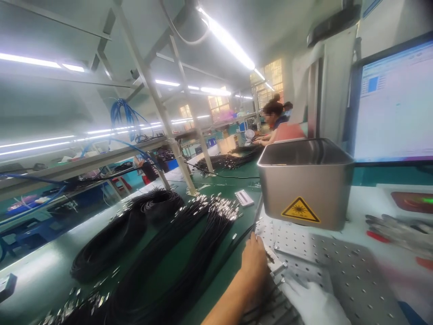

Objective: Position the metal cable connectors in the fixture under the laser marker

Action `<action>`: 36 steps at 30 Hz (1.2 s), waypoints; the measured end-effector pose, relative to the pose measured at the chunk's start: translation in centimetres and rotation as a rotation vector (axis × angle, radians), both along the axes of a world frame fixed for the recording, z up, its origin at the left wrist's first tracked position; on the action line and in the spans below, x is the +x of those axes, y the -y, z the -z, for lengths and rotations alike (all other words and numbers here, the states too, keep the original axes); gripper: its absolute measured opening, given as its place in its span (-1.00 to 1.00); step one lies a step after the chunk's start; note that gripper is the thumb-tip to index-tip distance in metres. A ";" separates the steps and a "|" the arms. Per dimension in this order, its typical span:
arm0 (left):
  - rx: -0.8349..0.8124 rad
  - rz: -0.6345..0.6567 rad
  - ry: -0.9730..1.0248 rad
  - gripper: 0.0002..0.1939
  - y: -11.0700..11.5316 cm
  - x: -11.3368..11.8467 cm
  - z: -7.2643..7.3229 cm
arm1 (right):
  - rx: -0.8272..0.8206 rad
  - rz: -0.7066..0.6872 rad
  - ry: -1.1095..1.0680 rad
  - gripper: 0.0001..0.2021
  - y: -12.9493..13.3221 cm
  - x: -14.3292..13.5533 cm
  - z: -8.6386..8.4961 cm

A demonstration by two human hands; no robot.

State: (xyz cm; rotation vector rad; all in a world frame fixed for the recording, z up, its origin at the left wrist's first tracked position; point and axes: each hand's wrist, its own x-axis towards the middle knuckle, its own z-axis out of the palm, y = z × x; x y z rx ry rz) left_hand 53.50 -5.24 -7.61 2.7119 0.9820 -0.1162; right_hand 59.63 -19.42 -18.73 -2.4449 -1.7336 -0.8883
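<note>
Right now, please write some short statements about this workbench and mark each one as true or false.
1. The left hand is bare and rests at the edge of the perforated metal plate. True.
2. The right hand is bare. False: it wears a white glove.
3. The metal box carries a yellow warning label. True.
4. The black cables hang from the shelf. False: they lie in bundles on the green bench.
5. The monitor is switched off. False: its screen is lit.
</note>
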 end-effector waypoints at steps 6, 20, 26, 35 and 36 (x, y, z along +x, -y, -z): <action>-0.008 0.029 -0.020 -0.54 -2.7 2.3 0.1 | 0.001 0.028 -0.078 -0.35 0.2 -0.6 -0.6; 0.010 -0.007 0.001 -0.58 -3.4 3.2 -1.4 | 0.004 0.162 -0.464 -0.49 0.2 -1.7 -2.3; -0.073 0.054 0.067 -0.61 -5.6 4.2 -0.5 | -0.058 0.284 -0.617 -0.55 -0.6 -2.0 -1.7; -0.076 0.099 0.345 -0.68 -4.0 2.9 -5.0 | -0.001 0.129 -0.282 -0.41 0.2 -2.5 -3.5; -0.074 0.115 0.367 -0.70 -3.1 2.3 -5.6 | 0.015 0.110 -0.276 -0.42 0.4 -2.5 -3.7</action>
